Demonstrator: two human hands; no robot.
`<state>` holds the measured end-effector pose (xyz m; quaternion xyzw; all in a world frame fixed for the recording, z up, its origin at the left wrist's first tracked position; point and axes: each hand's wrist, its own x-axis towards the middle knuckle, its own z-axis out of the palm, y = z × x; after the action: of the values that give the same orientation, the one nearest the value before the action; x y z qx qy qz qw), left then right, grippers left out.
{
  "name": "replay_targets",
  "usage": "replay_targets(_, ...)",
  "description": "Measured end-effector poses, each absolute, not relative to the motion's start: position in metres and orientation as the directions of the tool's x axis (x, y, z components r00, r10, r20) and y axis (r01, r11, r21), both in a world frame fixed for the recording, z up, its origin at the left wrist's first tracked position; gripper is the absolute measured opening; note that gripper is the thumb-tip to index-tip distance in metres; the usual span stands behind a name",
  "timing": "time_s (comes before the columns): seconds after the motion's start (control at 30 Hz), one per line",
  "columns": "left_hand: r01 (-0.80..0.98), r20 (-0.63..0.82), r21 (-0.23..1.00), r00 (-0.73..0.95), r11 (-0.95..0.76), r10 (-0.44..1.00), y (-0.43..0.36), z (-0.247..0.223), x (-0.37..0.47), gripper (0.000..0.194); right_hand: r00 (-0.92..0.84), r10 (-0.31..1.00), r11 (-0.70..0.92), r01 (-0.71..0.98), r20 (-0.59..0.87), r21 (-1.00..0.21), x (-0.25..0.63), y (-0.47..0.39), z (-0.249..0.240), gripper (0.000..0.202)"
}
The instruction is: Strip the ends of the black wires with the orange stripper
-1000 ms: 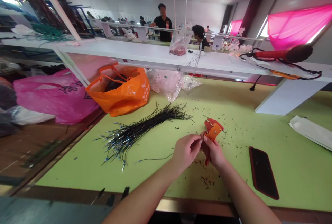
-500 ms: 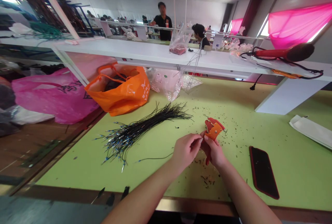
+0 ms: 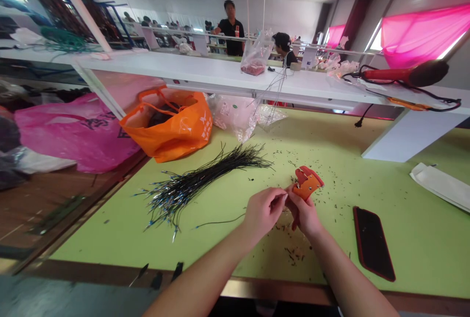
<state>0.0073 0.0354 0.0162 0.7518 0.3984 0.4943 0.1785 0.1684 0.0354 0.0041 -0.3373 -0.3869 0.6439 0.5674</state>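
Observation:
My left hand (image 3: 265,209) is closed in a pinch on a thin black wire (image 3: 220,222), whose blue-tipped end trails leftward over the green tabletop (image 3: 121,238). In my right hand (image 3: 304,213) is an orange-red hand tool (image 3: 307,184), its head pointing up and away. Both hands are close together, fingertips nearly touching beside the tool. Left of them lies a bundle of black wires (image 3: 216,170) with blue and silver ends. Small dark scraps (image 3: 293,256) are scattered around the tool and below my hands. The wire's other end is hidden by my fingers.
A black phone with a red edge (image 3: 373,243) lies at the right. Behind the wires stand an orange bag (image 3: 169,135) and clear plastic bags (image 3: 235,113). A white shelf (image 3: 205,69) spans the back, with a red-handled device (image 3: 404,74) on it. Two people are beyond.
The tool in my right hand has tilted and shifted slightly to the right. My left hand has hardly moved and still pinches the wire.

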Motion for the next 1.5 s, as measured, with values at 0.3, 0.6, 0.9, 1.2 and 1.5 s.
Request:
replay_targets(0.3,0.442,0.575,0.678,0.179,-0.588,0.798,0.039,0.021,0.002,0.023,0.036,0.999,0.045,-0.524,0.031,-0.851,0.173,0.042,0.007,0.03)
replay_targets(0.6,0.422,0.561,0.757,-0.031,-0.498,0.827,0.051,0.031,-0.016,0.026,-0.392,0.92,-0.189,-0.449,0.003,-0.873,0.189,0.044,0.02,0.048)
replay_targets(0.9,0.52,0.612,0.644,0.09,-0.561,0.786,0.047,0.03,-0.014,0.027,-0.472,0.881,-0.203,-0.312,-0.034,-0.928,0.181,0.037,0.011,0.054)
replay_targets(1.2,0.669,0.429,0.636,0.107,-0.384,0.897,0.073,0.016,-0.023,0.019,-0.373,0.927,-0.211,-0.419,-0.044,-0.883,0.187,0.051,0.008,0.055)
replay_targets(1.5,0.928,0.252,0.371,-0.081,-0.019,0.964,0.131,0.057,-0.086,0.027,-0.194,0.98,-0.137,-0.511,-0.041,-0.848,0.193,0.058,0.014,0.05)
